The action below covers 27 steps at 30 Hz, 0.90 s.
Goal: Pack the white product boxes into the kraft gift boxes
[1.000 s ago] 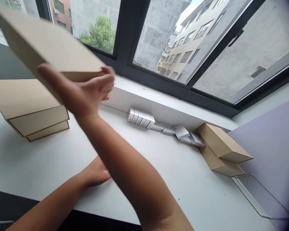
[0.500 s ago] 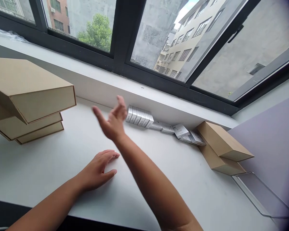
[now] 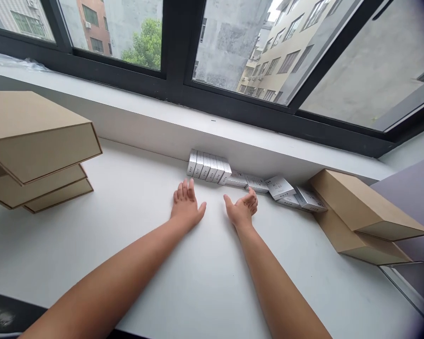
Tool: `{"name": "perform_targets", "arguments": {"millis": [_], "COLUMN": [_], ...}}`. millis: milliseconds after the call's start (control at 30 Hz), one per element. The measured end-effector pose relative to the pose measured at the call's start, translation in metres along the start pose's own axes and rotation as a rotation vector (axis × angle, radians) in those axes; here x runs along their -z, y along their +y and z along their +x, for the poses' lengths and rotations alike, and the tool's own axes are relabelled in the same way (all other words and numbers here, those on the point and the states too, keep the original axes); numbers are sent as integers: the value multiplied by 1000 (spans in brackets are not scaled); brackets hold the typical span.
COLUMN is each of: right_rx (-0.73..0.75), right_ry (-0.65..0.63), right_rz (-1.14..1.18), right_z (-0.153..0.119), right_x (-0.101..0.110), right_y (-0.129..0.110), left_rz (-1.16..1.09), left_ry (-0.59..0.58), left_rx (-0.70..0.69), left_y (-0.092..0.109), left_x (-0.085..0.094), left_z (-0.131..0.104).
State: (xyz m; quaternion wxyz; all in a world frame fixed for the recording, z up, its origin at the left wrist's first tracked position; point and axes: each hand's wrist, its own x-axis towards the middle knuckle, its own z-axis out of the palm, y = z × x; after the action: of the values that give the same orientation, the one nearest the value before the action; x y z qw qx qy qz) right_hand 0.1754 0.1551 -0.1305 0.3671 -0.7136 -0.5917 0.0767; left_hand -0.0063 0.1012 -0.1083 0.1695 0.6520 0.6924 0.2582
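The row of silver boxes [image 3: 209, 167] is located at the rear of the white table [image 3: 205, 273], against the low wall [image 3: 127, 127] under the windowsill [image 3: 127, 101]. The row's long axis runs left to right, parallel to the wall; each box stands on edge, side by side with its neighbour, its narrow printed face directed toward the person. The left hand [image 3: 186, 207] is palm-down in front of the row's left part, fingers extended toward the boxes, slightly parted, thumb spread to the right. The right hand [image 3: 243, 209] is positioned in front of the flat silver boxes [image 3: 259, 182], palm inward, fingers bent and close together, thumb held apart. Both hands grip nothing; fingertip contact with the boxes cannot be confirmed from this angle. To the right, a tilted silver box [image 3: 280, 187] rests partly on another. Beyond it, two stacked tan boxes [image 3: 369, 212] have their long axes directed from the wall toward the near right. A stack of three tan boxes [image 3: 45, 150] occupies the table's left side.
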Motion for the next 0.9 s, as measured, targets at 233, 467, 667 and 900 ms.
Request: {"name": "perform_targets", "arguments": {"millis": [233, 467, 667, 900], "right_rx": [48, 34, 23, 7], "right_ry": [-95, -115, -155, -168], "right_rz": [-46, -39, -11, -35], "right_z": [1, 3, 2, 1], "right_x": [-2, -1, 2, 3], "right_y": [3, 0, -1, -3], "left_rz": [-63, -122, -258, -309], "left_ry": [269, 339, 371, 522], "left_rx": [110, 212, 140, 28], "left_y": [24, 29, 19, 16], "left_x": [-29, -35, -31, -31], "left_z": [92, 129, 128, 120]}}
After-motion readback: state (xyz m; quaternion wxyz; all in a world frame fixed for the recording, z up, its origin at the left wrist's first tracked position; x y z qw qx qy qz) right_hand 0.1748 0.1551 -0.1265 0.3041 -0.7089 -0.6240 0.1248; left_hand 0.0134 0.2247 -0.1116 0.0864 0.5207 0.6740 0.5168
